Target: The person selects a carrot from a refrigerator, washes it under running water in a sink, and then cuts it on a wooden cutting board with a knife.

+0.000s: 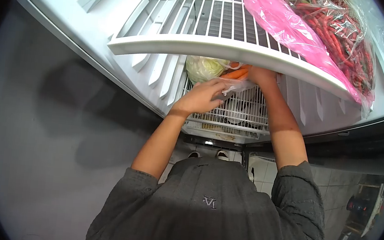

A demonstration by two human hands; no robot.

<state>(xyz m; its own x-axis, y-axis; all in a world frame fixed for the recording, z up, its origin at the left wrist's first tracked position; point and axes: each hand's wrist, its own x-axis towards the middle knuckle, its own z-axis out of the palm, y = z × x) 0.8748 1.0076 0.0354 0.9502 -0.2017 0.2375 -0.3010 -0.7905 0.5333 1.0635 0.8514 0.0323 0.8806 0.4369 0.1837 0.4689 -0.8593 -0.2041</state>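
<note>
Under the upper shelf, a clear plastic bag of orange carrots rests on a lower wire rack. Beside it on the left is a pale green cabbage, apparently in plastic wrap. My left hand is at the bag's near left edge, its thumb and fingers apart, fingertips touching the plastic. At the right end of the carrots is my right hand, reaching in under the shelf's front edge. Its fingers are hidden, so its grip does not show.
Above my hands juts the white upper wire shelf with its curved front rim. On its right lie a pink plastic bag and a clear bag of red chillies. Ribbed white fridge walls flank both sides; a dark door stands open at right.
</note>
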